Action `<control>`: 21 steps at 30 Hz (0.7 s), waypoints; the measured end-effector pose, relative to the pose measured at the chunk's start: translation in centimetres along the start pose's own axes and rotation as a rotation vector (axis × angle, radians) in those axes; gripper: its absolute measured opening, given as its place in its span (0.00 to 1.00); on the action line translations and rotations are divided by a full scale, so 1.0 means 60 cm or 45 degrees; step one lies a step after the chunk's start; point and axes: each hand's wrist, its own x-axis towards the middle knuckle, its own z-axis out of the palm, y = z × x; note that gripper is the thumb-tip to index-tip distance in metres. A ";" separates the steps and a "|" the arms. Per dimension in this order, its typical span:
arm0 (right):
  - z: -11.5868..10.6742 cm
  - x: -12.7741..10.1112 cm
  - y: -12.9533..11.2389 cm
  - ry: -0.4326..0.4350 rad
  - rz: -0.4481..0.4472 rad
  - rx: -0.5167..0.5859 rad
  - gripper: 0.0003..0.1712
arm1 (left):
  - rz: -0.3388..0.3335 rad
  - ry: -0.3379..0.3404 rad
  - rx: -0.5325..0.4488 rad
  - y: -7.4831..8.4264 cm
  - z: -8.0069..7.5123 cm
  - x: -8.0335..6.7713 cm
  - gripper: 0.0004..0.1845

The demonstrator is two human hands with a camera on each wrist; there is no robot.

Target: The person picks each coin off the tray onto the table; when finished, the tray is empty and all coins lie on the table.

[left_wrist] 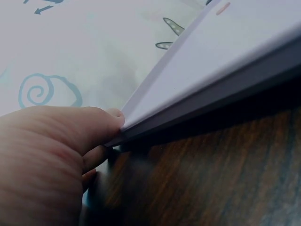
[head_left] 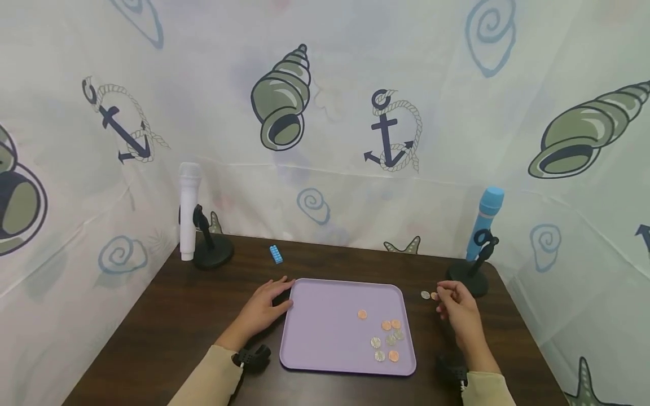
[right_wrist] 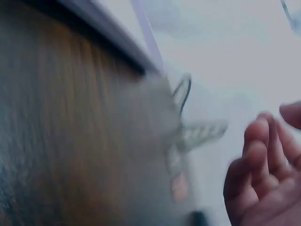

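Observation:
A lilac tray (head_left: 325, 327) lies on the dark wooden table, with several copper and silver coins (head_left: 393, 356) mostly on its right half. My left hand (head_left: 265, 307) touches the tray's left edge near the far corner; in the left wrist view the thumb (left_wrist: 101, 123) meets the rim. To the right of the tray, a silver coin (head_left: 425, 295) and a copper coin (head_left: 434, 296) lie on the table. Beside them is my right hand (head_left: 459, 313), its fingers loosely bent. In the blurred right wrist view, nothing shows between thumb and fingers (right_wrist: 256, 157).
A white microphone (head_left: 189, 214) on a black stand (head_left: 213, 251) stands at the back left. At the back right, a blue microphone (head_left: 482, 223) is on another black stand (head_left: 469, 277). A small blue brick (head_left: 276, 254) lies behind the tray. Patterned cloth surrounds the table.

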 end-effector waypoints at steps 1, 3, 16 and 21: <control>0.007 -0.007 -0.014 -0.047 -0.083 -0.070 0.23 | -0.003 0.004 0.000 0.000 -0.001 0.001 0.32; 0.022 -0.022 -0.040 -0.152 -0.262 -0.252 0.19 | -0.011 0.006 0.002 0.000 -0.003 0.002 0.32; 0.103 -0.057 -0.096 -0.701 -0.635 -1.026 0.16 | -0.013 0.011 0.006 0.001 -0.004 0.001 0.32; 0.118 -0.051 -0.071 -0.629 -0.693 -1.056 0.08 | -0.013 0.006 0.008 0.001 -0.003 0.004 0.32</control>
